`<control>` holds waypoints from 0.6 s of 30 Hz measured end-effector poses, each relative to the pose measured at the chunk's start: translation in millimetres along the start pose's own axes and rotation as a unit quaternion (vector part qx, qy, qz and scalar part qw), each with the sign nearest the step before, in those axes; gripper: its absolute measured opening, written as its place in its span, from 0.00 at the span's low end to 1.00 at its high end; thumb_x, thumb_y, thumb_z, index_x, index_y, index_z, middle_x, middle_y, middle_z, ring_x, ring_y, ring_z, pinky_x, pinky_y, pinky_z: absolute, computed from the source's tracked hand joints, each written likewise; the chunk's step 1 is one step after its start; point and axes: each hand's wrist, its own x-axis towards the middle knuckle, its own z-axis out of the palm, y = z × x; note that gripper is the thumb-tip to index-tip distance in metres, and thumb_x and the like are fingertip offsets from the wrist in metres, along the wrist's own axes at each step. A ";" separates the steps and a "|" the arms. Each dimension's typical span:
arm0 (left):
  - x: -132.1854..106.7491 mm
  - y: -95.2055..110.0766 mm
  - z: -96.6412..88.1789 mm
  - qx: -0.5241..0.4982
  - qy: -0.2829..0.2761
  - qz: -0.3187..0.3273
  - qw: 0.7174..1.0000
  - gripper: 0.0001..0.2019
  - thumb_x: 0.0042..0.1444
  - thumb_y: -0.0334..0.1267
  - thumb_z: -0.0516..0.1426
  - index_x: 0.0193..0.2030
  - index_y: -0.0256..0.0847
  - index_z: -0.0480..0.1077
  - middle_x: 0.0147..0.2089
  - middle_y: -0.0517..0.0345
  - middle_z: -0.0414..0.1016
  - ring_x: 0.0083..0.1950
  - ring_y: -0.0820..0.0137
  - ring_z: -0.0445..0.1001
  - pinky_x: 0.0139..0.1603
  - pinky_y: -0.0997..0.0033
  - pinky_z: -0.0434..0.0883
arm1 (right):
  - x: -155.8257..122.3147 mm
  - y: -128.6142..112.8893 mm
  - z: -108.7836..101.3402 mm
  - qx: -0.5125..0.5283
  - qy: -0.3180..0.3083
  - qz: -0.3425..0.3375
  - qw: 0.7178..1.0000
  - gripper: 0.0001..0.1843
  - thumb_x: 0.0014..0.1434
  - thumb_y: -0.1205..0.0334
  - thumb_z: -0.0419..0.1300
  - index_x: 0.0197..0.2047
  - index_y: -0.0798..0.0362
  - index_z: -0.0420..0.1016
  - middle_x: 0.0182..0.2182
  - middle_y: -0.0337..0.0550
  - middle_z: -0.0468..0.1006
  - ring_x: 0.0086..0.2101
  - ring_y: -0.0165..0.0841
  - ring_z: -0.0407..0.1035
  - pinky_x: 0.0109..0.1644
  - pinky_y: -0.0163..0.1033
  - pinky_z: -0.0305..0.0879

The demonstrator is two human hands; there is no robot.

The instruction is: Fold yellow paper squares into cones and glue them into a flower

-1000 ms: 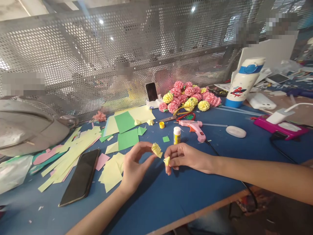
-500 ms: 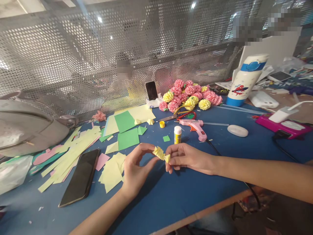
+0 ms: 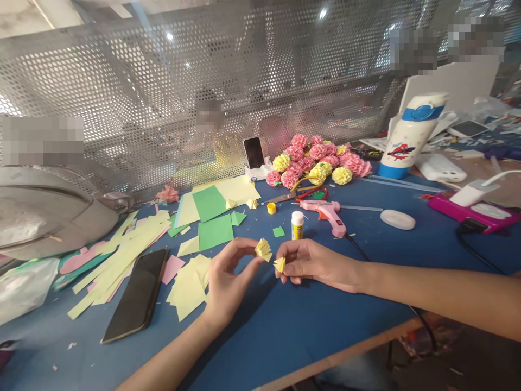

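Pleated fan [image 3: 263,249]: left hand [image 3: 226,277] grip pinches its base.
Small fold [image 3: 279,264]: right hand [image 3: 313,263] grip closed on it, just beside the fan, apart.
Technique: probably best to pinch low, with the pleats aligned.

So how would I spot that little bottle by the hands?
On the blue table, look just beyond the right hand, left of the pink glue gun. The bottle stands upright there, white-topped, yellow-labelled, amid flat scraps.
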 end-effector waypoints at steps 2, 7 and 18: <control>0.7 -0.1 -0.1 -0.001 0.002 -0.008 1.000 0.06 0.58 0.39 0.62 0.40 0.42 0.74 0.39 0.55 0.78 0.40 0.68 0.78 0.46 0.70 0.77 | 0.5 -0.2 -0.2 0.001 0.011 0.000 1.000 0.17 0.52 0.56 0.73 0.39 0.56 0.74 0.30 0.39 0.77 0.32 0.26 0.68 0.34 0.32 0.60; 2.1 -1.4 0.0 -0.007 -0.001 -0.020 1.000 0.05 0.58 0.38 0.62 0.40 0.42 0.74 0.39 0.56 0.78 0.40 0.68 0.79 0.46 0.70 0.77 | 0.9 0.3 -1.4 -0.004 0.007 0.000 1.000 0.18 0.51 0.55 0.73 0.39 0.55 0.74 0.27 0.36 0.74 0.27 0.24 0.64 0.33 0.33 0.59; 0.9 -2.2 0.1 -0.023 -0.001 -0.030 0.999 0.04 0.58 0.36 0.62 0.40 0.43 0.74 0.39 0.58 0.78 0.40 0.69 0.78 0.46 0.71 0.76 | 1.7 1.8 -1.5 -0.001 0.022 0.009 1.000 0.17 0.53 0.53 0.72 0.38 0.57 0.78 0.26 0.37 0.75 0.26 0.23 0.64 0.32 0.32 0.59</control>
